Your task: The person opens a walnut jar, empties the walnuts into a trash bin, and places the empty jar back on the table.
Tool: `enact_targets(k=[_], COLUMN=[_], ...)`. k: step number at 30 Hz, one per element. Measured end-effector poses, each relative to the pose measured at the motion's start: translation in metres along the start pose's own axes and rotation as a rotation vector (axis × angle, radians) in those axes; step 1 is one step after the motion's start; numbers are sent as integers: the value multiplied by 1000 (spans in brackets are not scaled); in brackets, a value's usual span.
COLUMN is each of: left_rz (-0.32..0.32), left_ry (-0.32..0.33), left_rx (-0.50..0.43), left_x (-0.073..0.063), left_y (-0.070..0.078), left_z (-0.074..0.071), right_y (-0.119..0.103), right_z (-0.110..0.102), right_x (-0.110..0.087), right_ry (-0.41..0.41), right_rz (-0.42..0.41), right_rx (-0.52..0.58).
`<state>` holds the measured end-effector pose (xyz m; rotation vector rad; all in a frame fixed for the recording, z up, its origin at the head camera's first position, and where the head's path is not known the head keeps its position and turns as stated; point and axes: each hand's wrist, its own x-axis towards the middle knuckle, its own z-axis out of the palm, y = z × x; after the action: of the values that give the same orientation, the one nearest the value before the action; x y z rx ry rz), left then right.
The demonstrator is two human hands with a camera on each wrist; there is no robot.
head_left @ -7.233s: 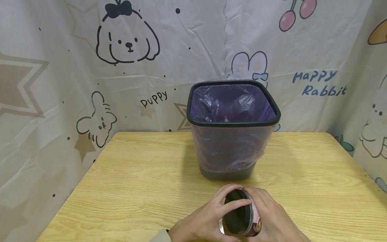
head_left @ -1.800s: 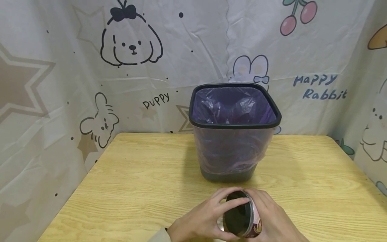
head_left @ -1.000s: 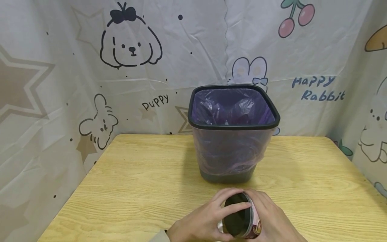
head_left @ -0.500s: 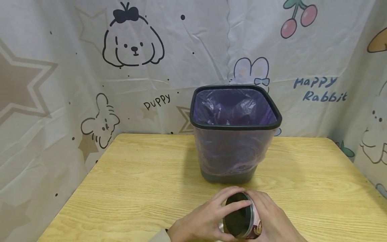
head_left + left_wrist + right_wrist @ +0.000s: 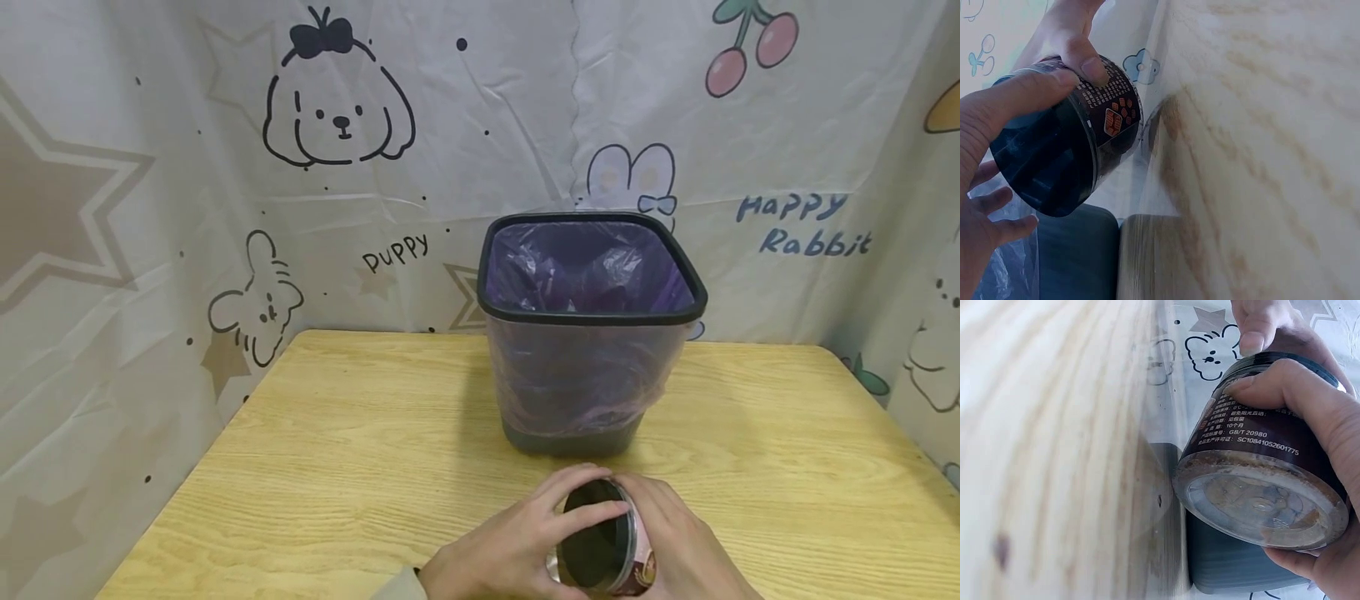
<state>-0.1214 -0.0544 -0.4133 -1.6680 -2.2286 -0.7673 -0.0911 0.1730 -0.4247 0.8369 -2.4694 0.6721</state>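
Jar [image 5: 1257, 440] tipped on its side at the near part of the bench [image 5: 322, 467], held between both hands, in front of the bin. Can't tell whether its edge touches the wood. Left hand [image 5: 513, 546] curled round the dark lid [image 5: 596, 554], one finger reaching across its face to the rim. Right hand [image 5: 678, 537] wrapped round the body, thumb over the label. Lid faces left, lid on jar. Label dark with white print, "GB/T 20980" readable in right wrist view; pink part seen from head view. Clear base with brownish marks inside. Bin [image 5: 592, 318] upright on bench, black rim, purple see-through liner [image 5: 585, 375] folded over. Cartoon-print cloth [image 5: 510, 92] behind. Light sleeve [image 5: 401, 586] at left wrist.
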Motion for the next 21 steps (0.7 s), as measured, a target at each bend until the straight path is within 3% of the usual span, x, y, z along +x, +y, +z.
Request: enact_targets(k=[12, 21], left_rz=[-35, 8], left_ry=[-5, -22], left_rx=[20, 4], left_x=[0, 2], left_y=[3, 0], left_z=[-1, 1], right_y=[1, 3], right_z=[0, 0], right_x=[-3, -2], right_ry=[-6, -6], right_rz=[0, -21], right_rx=[-7, -16])
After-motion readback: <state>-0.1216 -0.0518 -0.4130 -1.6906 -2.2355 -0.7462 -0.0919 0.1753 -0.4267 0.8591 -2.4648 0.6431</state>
